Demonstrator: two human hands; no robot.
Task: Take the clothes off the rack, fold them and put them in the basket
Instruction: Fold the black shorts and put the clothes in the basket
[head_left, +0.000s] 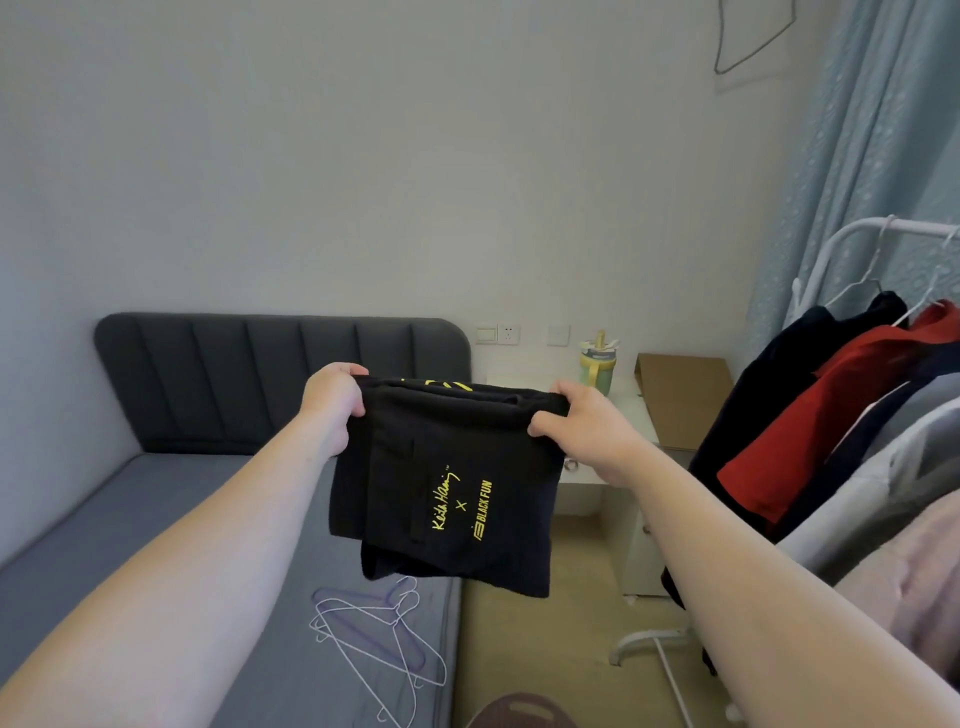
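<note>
Garment (447, 493), black, folded, hangs from left hand (332, 402) and right hand (579, 423)

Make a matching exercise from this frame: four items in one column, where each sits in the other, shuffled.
Items:
1. black garment
2. wire hangers
3. red garment
4. green bottle

Places:
A. standing on the white bedside table
B. gripped by the left hand and the right hand
C. lying on the bed
D. hanging on the rack

Pairs: 1-B, 2-C, 3-D, 4-A
</note>
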